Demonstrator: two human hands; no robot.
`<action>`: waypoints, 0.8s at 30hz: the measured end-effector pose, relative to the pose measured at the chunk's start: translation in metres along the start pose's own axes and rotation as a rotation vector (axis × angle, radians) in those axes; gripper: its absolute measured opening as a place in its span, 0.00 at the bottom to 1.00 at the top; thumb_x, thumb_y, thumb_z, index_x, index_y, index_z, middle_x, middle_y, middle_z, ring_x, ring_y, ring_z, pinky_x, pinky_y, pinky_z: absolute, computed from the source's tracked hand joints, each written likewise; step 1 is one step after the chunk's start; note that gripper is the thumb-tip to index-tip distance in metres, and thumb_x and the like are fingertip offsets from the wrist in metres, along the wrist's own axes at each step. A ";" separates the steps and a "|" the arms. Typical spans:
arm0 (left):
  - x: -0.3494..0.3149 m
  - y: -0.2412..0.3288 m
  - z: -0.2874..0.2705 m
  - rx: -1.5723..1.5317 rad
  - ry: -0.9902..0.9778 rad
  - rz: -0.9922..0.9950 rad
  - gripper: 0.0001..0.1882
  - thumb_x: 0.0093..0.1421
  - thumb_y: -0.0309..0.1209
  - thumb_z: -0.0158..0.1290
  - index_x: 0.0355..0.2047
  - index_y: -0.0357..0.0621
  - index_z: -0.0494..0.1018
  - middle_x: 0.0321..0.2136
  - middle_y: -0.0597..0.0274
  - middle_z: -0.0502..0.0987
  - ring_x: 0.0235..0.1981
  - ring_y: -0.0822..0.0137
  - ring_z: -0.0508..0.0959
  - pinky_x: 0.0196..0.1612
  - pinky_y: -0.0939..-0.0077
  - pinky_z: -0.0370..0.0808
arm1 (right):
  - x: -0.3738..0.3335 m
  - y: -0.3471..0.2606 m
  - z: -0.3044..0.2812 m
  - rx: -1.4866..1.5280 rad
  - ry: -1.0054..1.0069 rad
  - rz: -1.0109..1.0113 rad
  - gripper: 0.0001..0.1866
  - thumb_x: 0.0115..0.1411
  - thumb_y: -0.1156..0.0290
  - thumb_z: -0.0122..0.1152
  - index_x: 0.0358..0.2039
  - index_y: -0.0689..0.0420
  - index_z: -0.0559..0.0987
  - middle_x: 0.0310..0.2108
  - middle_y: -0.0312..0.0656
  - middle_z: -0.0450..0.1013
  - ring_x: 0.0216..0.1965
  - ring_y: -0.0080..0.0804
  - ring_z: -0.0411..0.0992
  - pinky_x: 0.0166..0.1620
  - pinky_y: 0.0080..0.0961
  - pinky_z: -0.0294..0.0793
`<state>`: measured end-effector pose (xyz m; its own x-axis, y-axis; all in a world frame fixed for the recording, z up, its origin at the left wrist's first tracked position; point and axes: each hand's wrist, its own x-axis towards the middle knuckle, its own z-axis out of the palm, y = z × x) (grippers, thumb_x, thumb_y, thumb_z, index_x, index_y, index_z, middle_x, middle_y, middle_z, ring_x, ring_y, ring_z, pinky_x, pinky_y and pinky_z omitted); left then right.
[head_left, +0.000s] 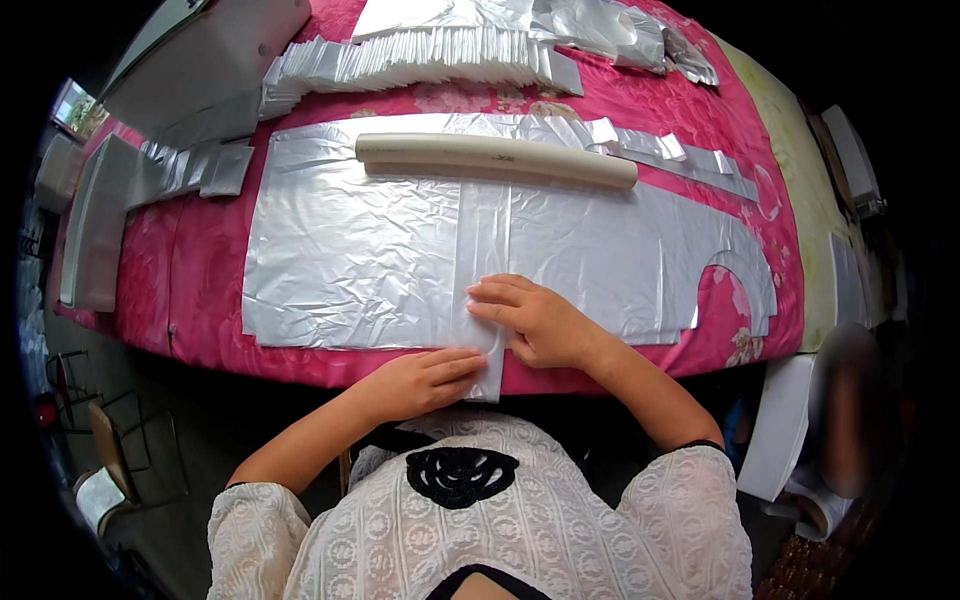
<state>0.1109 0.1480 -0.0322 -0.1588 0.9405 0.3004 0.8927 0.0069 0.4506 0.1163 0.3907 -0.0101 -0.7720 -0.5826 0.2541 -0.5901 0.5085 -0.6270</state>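
A flat stack of silvery-white plastic bags (350,250) lies across the table before me, with a curved handle cut-out at its right end. Running from far to near over its middle is a narrow folded plastic strip (482,240), whose near end hangs past the stack's front edge. My right hand (535,320) rests on this strip with fingers stretched out to the left. Close to its near end, my left hand (425,383) lies flat, fingertips touching the strip's left side. Neither hand grips anything visible. A pale plastic pipe (495,160) lies across the far part of the stack.
A long row of folded plastic bundles (420,58) stands at the back on the pink flowered tablecloth (210,290). More folded strips (690,160) lie at the far right. White boxes (95,225) stand at the left. A blurred person (845,400) is at the right edge.
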 end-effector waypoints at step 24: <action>0.053 -0.036 -0.021 -0.609 0.455 -0.881 0.24 0.57 0.32 0.48 0.55 0.39 0.63 0.47 0.49 0.72 0.43 0.53 0.74 0.47 0.67 0.69 | 0.018 0.006 -0.011 0.234 0.269 0.694 0.09 0.54 0.69 0.58 0.26 0.62 0.79 0.18 0.41 0.74 0.19 0.30 0.71 0.28 0.25 0.70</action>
<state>0.0617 0.1901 -0.0148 -0.8704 0.4820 -0.0999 0.0669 0.3169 0.9461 0.0964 0.3904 -0.0017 -0.9947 0.0090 -0.1021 0.0910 0.5357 -0.8395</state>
